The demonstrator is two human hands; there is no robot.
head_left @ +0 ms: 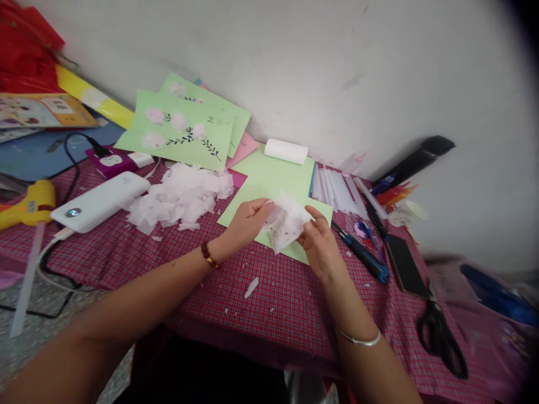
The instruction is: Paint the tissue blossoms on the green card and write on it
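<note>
Pinching tissue ppr [288,220] w/ L fingers [261,207] & R fingers [319,221] over plaid tblcloth [290,294] by wall [320,67].

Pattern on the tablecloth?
The tablecloth is a small check, pinkish red with thin bluish and pale lines; best seen in the head view.

- One left hand [249,220], one right hand [323,247]
- One tissue bunch [287,221], layers uncountable
- One heap of tissue-paper pieces [181,193], too overlapped to count
- Two flower-decorated green cards [189,148]
- One white paper roll [286,151]
- One yellow glue gun [41,203], one translucent glue stick [29,280]
- One white power bank [101,202]
- One purple socket adapter [111,161]
- One dark smartphone [406,266]
- One pair of black-handled scissors [440,326]
- One beaded bracelet [208,255], one metal bangle [364,341]
</note>
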